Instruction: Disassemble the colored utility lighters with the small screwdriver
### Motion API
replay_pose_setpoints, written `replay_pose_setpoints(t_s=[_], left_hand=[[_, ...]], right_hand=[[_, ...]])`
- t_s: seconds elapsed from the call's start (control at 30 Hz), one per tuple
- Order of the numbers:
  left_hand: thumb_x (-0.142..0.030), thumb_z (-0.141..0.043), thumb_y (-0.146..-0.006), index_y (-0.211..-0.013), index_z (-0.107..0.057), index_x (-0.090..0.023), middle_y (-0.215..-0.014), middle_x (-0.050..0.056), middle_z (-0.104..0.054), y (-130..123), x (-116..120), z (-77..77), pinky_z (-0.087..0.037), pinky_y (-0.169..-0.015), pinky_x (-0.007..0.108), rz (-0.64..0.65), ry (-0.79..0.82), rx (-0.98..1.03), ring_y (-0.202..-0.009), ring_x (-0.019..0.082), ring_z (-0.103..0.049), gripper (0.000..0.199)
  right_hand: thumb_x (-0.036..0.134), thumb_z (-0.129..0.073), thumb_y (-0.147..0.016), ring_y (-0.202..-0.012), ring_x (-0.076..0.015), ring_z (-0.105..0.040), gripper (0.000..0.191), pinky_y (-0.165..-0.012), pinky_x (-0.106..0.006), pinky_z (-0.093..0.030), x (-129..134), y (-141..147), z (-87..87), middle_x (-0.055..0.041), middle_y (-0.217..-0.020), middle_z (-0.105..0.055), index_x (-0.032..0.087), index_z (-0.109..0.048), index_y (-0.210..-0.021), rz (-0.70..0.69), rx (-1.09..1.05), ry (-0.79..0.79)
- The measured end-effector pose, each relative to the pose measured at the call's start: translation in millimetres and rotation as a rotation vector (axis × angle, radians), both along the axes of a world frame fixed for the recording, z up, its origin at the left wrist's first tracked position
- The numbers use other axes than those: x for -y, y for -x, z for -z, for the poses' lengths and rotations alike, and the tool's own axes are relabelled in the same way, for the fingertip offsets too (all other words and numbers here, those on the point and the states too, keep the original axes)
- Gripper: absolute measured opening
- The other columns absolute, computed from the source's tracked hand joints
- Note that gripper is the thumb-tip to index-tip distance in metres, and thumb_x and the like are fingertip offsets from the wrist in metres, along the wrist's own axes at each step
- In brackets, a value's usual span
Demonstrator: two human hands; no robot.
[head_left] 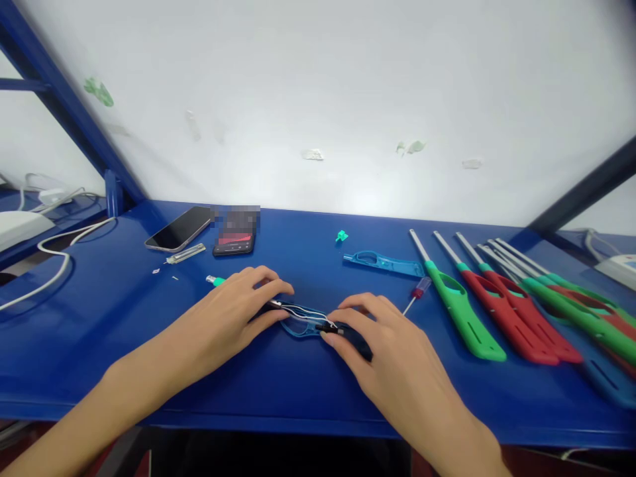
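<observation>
An opened blue long-neck lighter [298, 331] lies on the table with white wires [303, 309] and a small black part [326, 328] showing in its shell. My left hand [243, 305] is closed over its front end, thumb and fingers pinching it. Past the wrist pokes a green collar with a metal tip [215, 281]. My right hand [382, 334] grips the handle end, thumb and fingertips at the black part and wire ends. Beyond the right hand lie a loose blue shell half [390, 263] and a screwdriver [421, 287] with a clear and red handle.
Several finished-looking lighters, among them a green one [462, 311] and a red one [511, 318], lie at the right. Two phones [179, 228] rest at the back left, near a small clear strip [187, 254]. A little green piece [341, 236] sits by the white wall [322, 99].
</observation>
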State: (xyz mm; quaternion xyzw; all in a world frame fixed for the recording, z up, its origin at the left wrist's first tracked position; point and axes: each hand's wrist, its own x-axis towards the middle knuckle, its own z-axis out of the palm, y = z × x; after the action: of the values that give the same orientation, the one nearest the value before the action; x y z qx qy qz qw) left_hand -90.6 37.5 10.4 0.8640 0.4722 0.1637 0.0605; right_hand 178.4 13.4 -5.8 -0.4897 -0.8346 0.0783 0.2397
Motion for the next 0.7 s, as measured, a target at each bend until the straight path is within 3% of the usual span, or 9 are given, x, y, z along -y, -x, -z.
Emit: replay_pose_setpoints(t_s=[0.2, 0.43, 0.7], left_hand=[[-0.039, -0.054, -0.111, -0.125, -0.075, -0.033, -0.13, 0.003, -0.072, 15, 6, 3.7, -0.058, -0.102, 0.036, -0.003, 0.057, 0.021, -0.112, 0.021, -0.072, 0.027], [-0.036, -0.053, -0.112, -0.119, -0.078, -0.033, -0.123, 0.002, -0.074, 4, 30, 10.7, -0.06, -0.1, 0.034, -0.009, 0.063, 0.125, -0.109, 0.02, -0.072, 0.026], [-0.039, -0.056, -0.11, -0.11, -0.082, -0.032, -0.11, 0.001, -0.075, 2, 27, 7.4, -0.061, -0.081, 0.028, -0.045, 0.115, 0.234, -0.091, 0.018, -0.075, 0.027]], right_hand=[[0.03, -0.068, -0.104, -0.105, -0.0289, -0.071, 0.01, -0.097, -0.054, -0.062, 2, -11, 3.4, -0.0033, -0.117, -0.073, 0.03, -0.075, -0.111, -0.001, -0.046, 0.062], [0.032, -0.07, -0.103, -0.104, -0.0262, -0.072, 0.008, -0.091, -0.042, -0.062, 7, -35, 6.1, -0.0031, -0.114, -0.074, 0.033, -0.076, -0.109, -0.077, -0.138, 0.097], [0.033, -0.07, -0.103, -0.106, -0.025, -0.073, 0.01, -0.094, -0.039, -0.062, 7, -37, 7.2, -0.0027, -0.114, -0.076, 0.033, -0.079, -0.108, -0.093, -0.143, 0.093]])
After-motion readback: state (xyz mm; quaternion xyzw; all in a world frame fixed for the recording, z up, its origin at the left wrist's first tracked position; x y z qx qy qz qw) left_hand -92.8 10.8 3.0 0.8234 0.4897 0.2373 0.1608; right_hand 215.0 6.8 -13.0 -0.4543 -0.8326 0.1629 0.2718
